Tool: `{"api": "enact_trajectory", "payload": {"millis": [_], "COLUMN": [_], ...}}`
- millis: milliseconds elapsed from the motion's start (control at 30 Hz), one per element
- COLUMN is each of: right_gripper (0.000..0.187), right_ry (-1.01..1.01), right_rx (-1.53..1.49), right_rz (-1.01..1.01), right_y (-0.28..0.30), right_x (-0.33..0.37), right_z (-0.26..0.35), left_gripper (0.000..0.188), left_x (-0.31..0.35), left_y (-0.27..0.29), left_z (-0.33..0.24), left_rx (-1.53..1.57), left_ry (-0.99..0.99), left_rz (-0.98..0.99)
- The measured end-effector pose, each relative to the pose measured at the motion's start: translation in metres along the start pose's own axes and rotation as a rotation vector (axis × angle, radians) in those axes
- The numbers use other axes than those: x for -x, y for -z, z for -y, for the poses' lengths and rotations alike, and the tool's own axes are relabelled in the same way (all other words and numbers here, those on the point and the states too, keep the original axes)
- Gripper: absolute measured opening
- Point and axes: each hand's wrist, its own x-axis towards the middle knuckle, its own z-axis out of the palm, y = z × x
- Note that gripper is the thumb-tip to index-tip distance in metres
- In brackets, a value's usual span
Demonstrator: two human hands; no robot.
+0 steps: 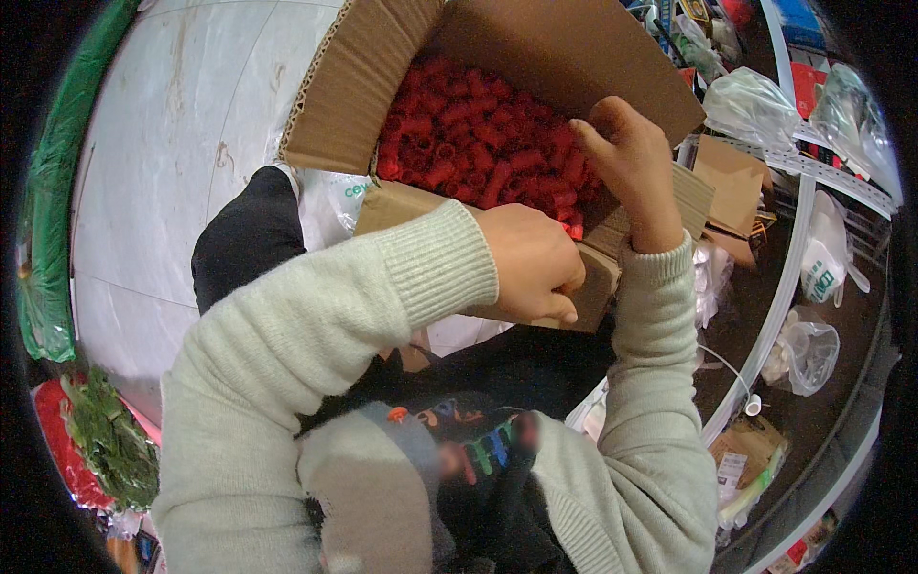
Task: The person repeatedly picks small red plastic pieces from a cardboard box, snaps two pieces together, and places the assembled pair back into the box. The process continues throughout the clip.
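An open cardboard box (361, 86) stands in front of me, holding many small red tube-shaped fittings (469, 134) that look like plastic. My left hand (535, 263) is over the near flap of the box, its fingers curled under. What those fingers hold, if anything, is hidden. Farther right, my right hand (631, 158) hovers at the right side of the box, beside the red pieces. Its thumb stands apart from the bent forefinger with nothing visible between them; the other fingers are mostly hidden behind the hand.
At right, a curved white-edged rack (792, 258) carries plastic bags (751, 105) and a small opened carton (732, 187). A green wrapped roll (53, 191) lies along the left edge of the tiled floor (182, 105). My dark-trousered leg (251, 234) is left of the box.
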Motion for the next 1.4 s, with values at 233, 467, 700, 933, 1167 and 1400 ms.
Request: {"api": "enact_trajectory", "payload": {"millis": [233, 467, 700, 933, 1167, 1400], "right_gripper": [0.023, 0.017, 0.02, 0.022, 0.035, 0.033], "right_ry": [0.195, 0.416, 0.486, 0.621, 0.343, -0.092], "right_rx": [0.202, 0.211, 0.362, 0.08, 0.522, -0.673], "right_rz": [0.157, 0.46, 0.452, 0.439, 0.619, 0.574], "right_y": [-0.023, -0.107, -0.138, -0.122, -0.134, -0.086], "right_x": [-0.011, -0.046, -0.056, -0.051, -0.053, -0.045], "right_z": [0.016, 0.024, 0.016, -0.002, 0.031, 0.023], "left_gripper": [0.034, 0.034, 0.034, 0.034, 0.033, 0.031], "left_x": [-0.002, -0.001, 0.0, -0.001, -0.002, 0.0], "left_y": [0.001, 0.0, 0.0, -0.002, -0.003, -0.006], "left_z": [0.001, 0.002, 0.003, 0.002, 0.001, 0.004], "left_rx": [-0.02, -0.016, -0.024, -0.057, -0.063, -0.072], "left_ry": [-0.007, -0.034, -0.04, -0.032, -0.014, -0.03], "left_rz": [0.006, -0.021, -0.015, 0.002, 0.001, -0.016]}}
